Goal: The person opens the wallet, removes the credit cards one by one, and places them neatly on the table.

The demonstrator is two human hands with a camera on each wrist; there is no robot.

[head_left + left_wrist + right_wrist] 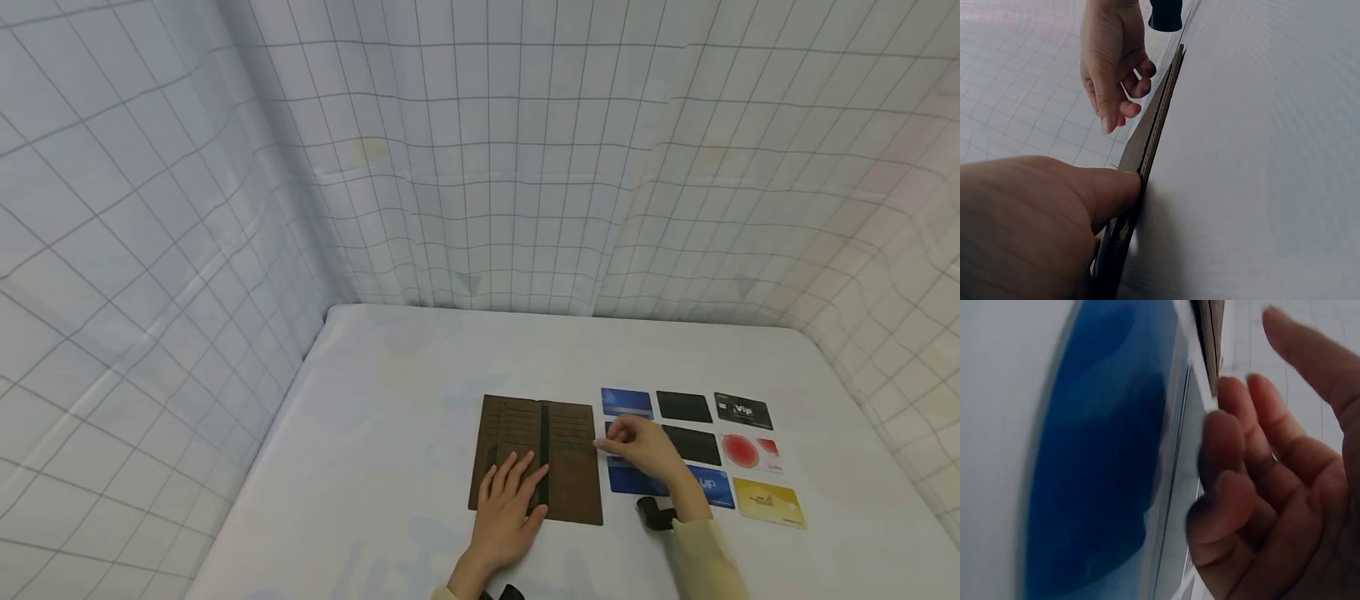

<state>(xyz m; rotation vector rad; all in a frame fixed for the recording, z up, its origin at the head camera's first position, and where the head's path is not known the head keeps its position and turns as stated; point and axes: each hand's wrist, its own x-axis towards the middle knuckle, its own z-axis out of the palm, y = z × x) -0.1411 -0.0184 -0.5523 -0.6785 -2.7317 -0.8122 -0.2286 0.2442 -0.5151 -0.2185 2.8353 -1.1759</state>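
Note:
An open brown wallet (573,492) with rows of card slots and a dark vertical strap lies on the white table. My left hand (504,510) rests on its lower left part, fingers spread; the left wrist view has the thumb at the edge of the wallet (1161,112). Just past the wallet's right edge hovers my right hand (647,450), its fingers loosely bent and the thumb apart from them, nothing between them. Beneath it, a black card and a blue card (628,478) are partly covered. A blue card (1100,456) looms close in the right wrist view.
Several cards lie in rows right of the wallet, among them a blue card (627,402), a black card (683,407), a black Vip card (742,411), a white and red card (752,452) and a yellow card (769,502). Gridded white curtains (480,167) surround the table.

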